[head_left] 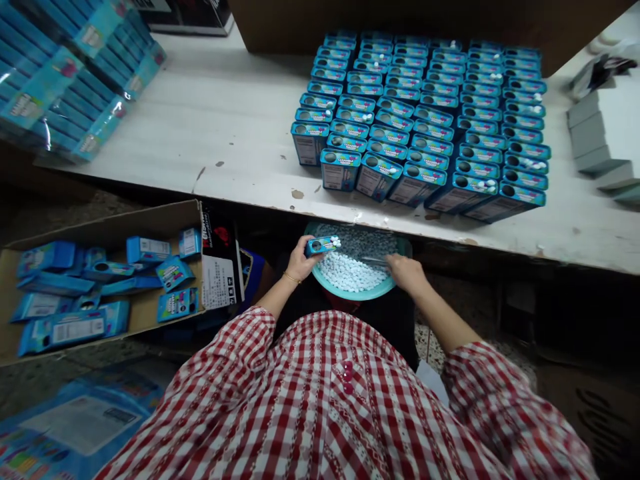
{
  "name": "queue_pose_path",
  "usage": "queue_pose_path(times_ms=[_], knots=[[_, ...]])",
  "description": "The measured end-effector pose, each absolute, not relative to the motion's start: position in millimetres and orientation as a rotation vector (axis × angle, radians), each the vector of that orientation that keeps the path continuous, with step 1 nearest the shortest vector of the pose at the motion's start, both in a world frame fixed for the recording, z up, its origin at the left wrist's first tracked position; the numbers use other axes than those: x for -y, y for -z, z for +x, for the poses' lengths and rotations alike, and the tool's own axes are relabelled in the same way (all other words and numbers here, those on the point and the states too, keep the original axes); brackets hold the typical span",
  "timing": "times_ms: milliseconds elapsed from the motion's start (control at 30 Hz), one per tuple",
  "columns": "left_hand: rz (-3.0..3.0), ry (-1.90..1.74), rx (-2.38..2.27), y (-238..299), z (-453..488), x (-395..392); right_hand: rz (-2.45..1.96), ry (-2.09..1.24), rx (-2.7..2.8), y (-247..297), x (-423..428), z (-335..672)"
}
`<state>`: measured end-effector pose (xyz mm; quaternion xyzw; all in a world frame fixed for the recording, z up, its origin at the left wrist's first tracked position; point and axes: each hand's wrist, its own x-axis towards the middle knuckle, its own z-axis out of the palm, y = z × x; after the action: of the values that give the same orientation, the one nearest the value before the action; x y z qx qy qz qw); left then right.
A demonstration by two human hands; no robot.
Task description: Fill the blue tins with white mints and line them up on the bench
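Dozens of slim blue boxes [420, 141] stand upright in close rows on the white, chipped desk [225, 133], some with white pellets showing at their tops. Below the desk's near edge, a teal bowl [367, 293] full of loose white pellets [347, 273] sits in front of the person, its far part in the desk's shade. The left hand [299, 261], a thin bracelet at its wrist, is closed around one end of a blue candy box [323, 246], which it holds over the bowl's left side; a dark round opening shows on the upper face, with several white pellets near the right end. The right hand [406, 272] is curled around a thin metal utensil [375, 261] at the bowl's right side, the utensil pointing left across the pellets; its tip is hard to make out. To the left, an open cardboard carton [100, 230] contains more blue boxes lying at various angles. Clear-wrapped blue packs [70, 87] rest at the desk's far left, and white cartons [607, 127] stand at its right.
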<state>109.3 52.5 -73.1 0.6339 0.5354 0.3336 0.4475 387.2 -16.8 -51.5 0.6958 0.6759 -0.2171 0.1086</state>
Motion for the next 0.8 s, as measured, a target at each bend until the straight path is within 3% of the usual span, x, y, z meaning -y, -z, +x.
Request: queue_pose_path(times_ms=[200, 367, 600, 800], knots=[[1.525, -0.919, -1.356, 80.4, 98.4, -54.6, 2.103, 0.861, -2.009, 103.8, -9.1, 332.8], [1.519, -0.989, -1.372, 78.3, 88.3, -56.8, 2.166, 1.033, -2.067, 103.2, -7.5, 350.6], [1.589, -0.963, -1.348, 76.3, 104.3, -54.1, 2.228, 1.264, -2.426, 34.1, -0.3, 383.8], [1.717, -0.894, -1.300, 79.1, 130.3, -51.5, 1.920, 0.744, -2.398, -47.9, -16.5, 358.7]])
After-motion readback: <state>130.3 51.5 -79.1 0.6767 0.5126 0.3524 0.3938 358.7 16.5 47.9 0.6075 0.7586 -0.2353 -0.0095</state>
